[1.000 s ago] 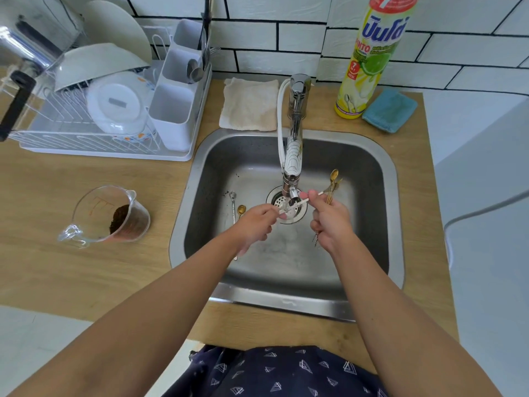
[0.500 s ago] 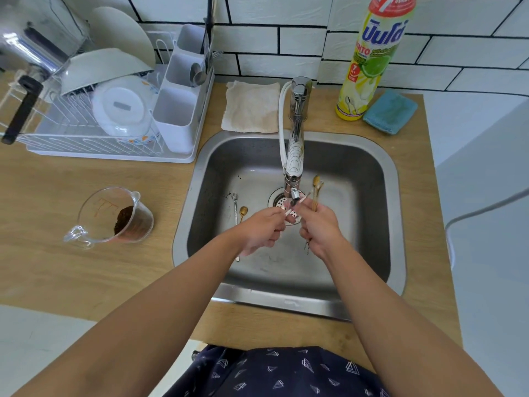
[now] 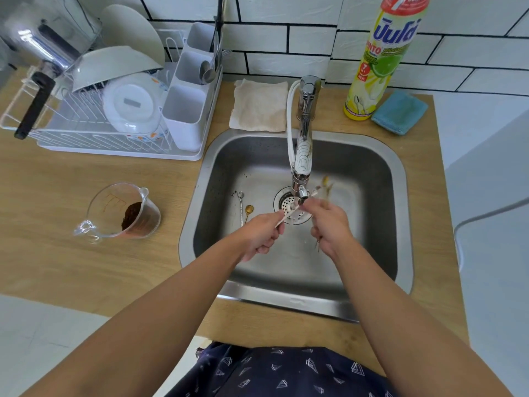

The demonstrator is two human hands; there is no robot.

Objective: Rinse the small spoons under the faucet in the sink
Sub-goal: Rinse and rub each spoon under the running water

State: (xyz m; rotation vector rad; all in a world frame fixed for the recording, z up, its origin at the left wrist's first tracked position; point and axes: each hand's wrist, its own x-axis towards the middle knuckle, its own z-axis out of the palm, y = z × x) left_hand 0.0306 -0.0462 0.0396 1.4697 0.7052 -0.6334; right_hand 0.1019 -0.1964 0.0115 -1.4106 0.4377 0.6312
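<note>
Both hands are over the steel sink (image 3: 399, 196), just below the chrome faucet (image 3: 303, 156). My left hand (image 3: 262, 234) pinches the handle of a pale small spoon (image 3: 289, 214) that slants up toward the faucet's nozzle. My right hand (image 3: 329, 222) grips a bunch of gold spoons (image 3: 326, 184), blurred, whose bowls stick up right of the nozzle; its fingertips touch the pale spoon's upper end. A silver spoon (image 3: 241, 202) and a gold spoon (image 3: 249, 210) lie on the sink floor left of the drain (image 3: 287, 203).
A dish rack (image 3: 94, 124) with bowls, a lid and a cutlery caddy stands at the back left. A glass measuring cup (image 3: 123, 213) with brown grounds sits on the wooden counter. Behind the sink are a folded cloth (image 3: 259, 106), a detergent bottle (image 3: 380, 58) and a blue sponge (image 3: 399, 111).
My right hand has moved left toward the nozzle, bringing the gold spoons closer to the faucet. My left hand has stayed put, keeping hold of the pale spoon.
</note>
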